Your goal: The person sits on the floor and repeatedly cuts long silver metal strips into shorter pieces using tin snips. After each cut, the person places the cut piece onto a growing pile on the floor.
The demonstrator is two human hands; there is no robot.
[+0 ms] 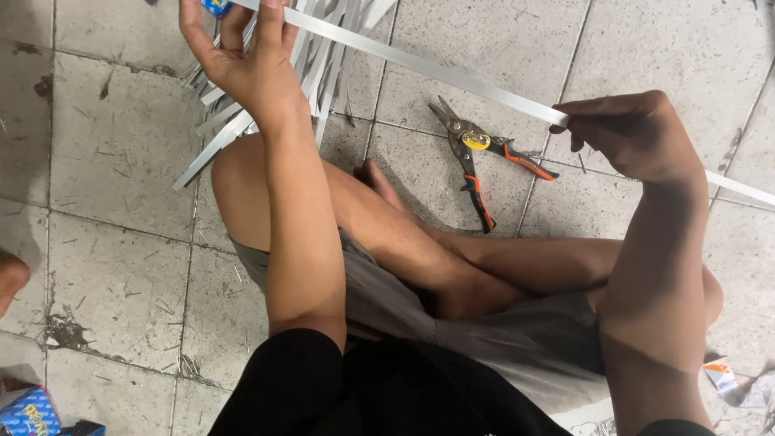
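The left hand point(246, 56), at about eleven o'clock in the view, is raised with its palm turned toward the camera and its fingers curled up around the near end of a long metal strip point(452, 77). A small blue object point(215, 6) shows just at its fingertips at the top edge; what it is cannot be told. The right hand point(634, 133), at about two o'clock, is closed on the same strip, thumb and fingers pinching it from above, and the strip runs on past that hand toward three o'clock until it leaves the picture.

The strip is flat, pale grey and straight, and it slants from twelve o'clock down to three o'clock, held clear of the floor between the two hands.

Behind the left hand, at twelve o'clock, a bundle of like strips point(323, 56) fans out over the floor, some ends reaching down to ten o'clock beside the knee point(238, 182).

Below the held strip, between the hands, tin snips point(476, 157) with orange and black handles lie on the tiles point(121, 137), blades pointing to twelve o'clock, handles spread toward four and six o'clock. They are touched by neither hand.

The person sits cross-legged on the grey, scuffed tiles, in grey shorts point(452, 323), with a bare foot point(383, 186) just beside the snips.

At seven o'clock, in the corner, a blue box point(28, 413) shows in part.
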